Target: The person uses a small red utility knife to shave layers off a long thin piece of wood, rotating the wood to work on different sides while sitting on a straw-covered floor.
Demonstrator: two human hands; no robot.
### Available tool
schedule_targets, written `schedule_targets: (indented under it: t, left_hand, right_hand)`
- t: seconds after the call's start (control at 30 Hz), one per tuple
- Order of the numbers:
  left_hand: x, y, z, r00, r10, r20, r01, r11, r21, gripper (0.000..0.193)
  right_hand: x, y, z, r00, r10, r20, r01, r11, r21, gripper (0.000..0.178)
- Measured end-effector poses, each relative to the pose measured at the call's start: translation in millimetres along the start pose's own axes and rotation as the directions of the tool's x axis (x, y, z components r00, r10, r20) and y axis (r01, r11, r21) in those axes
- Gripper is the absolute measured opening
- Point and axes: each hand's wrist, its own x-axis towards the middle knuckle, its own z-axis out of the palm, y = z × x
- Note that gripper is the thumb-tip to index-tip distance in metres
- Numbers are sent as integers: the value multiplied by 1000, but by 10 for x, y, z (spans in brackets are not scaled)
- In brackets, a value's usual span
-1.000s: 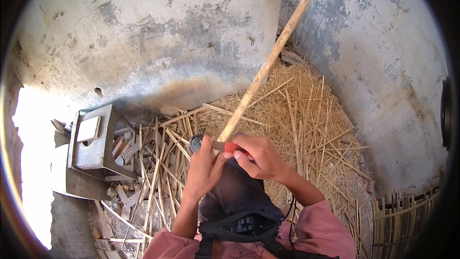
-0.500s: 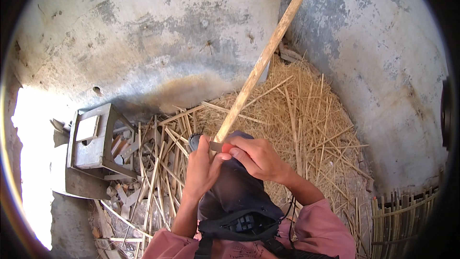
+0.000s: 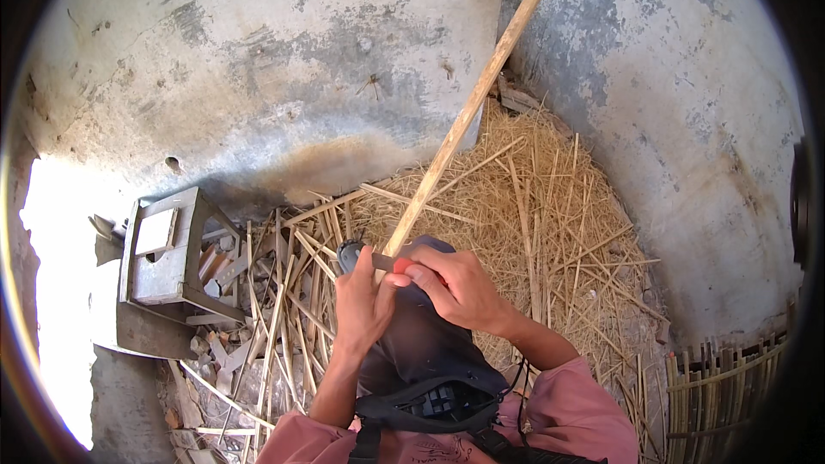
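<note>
A long, pale wooden strip [image 3: 464, 120], possibly bamboo, slants from my hands up past the top edge of the view. My left hand [image 3: 361, 305] is closed round its near end, thumb pointing toward my right hand. My right hand [image 3: 462, 290] grips a knife by its red handle [image 3: 401, 266]. The short grey blade [image 3: 383, 262] lies across the strip, reaching toward my left fingers. Both hands are close together above my dark-trousered leg [image 3: 417, 344]. The strip's lowest end is hidden behind my left hand.
Straw-like shavings and thin strips [image 3: 533, 198] cover the floor ahead and to the right. An overturned wooden stool-like frame [image 3: 168, 271] lies at the left beside rubble. Worn plaster walls [image 3: 301, 60] rise ahead. A slatted bamboo piece [image 3: 722, 391] stands at the lower right.
The long strip has shifted slightly and looks narrower, as if turned a little. My right hand and the knife have moved slightly; both hands keep their grips.
</note>
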Motion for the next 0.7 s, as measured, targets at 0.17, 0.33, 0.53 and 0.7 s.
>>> schedule_targets:
  t: [0.17,0.33,0.53,0.7]
  left_hand:
    - [10,-26,-12,999,-32,15,31,998,60,42]
    - [9,-84,49,997,-39,-69,42,998,41,40]
    - [37,-78,-34,998,13,-58,-12,1000,24,41]
    - [36,3,-129,994,-42,101,52,995,-90,38]
  right_hand:
    - [-10,20,60,999,41,-31,-41,999,25,22]
    - [-21,-3,121,989,125,-82,-115,986,117,24]
    - [52,37,-20,997,69,44,-71,996,57,24]
    - [78,68,-60,996,-51,68,47,997,55,20]
